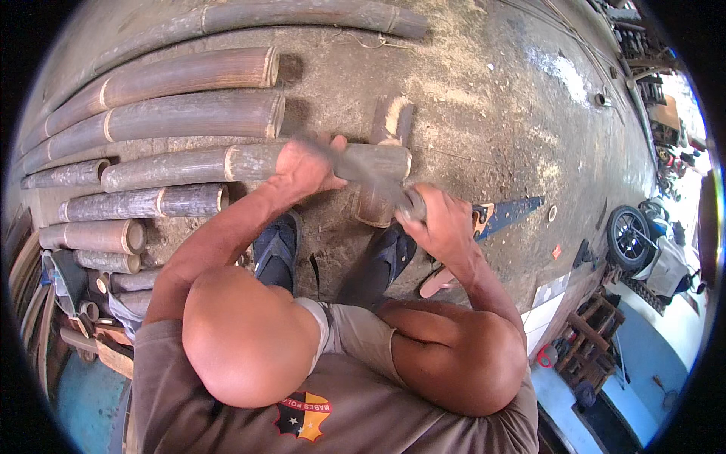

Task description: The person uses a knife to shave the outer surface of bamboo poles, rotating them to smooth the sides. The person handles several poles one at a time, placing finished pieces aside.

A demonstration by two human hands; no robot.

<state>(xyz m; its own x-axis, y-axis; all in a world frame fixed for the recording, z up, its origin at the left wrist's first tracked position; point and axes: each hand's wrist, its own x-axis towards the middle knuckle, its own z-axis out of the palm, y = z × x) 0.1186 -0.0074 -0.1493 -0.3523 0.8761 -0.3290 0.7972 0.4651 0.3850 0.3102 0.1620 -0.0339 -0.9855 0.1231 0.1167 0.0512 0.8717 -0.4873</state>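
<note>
I crouch over a long grey-brown bamboo pole (189,166) lying across the dusty concrete floor (484,129). My left hand (306,165) grips the pole near its cut end. That end rests on a short bamboo log (393,121) set crosswise under it. My right hand (445,227) is closed around the handle of a dark tool (408,203), which is blurred and lies against the pole's end. My feet in dark sandals (276,250) stand just below the pole.
Several more bamboo poles (181,113) lie side by side to the left and behind. A handsaw with a blue blade (510,212) lies on the floor to the right of my right hand. A motorcycle wheel (628,236) and wooden crates (594,333) are at the far right.
</note>
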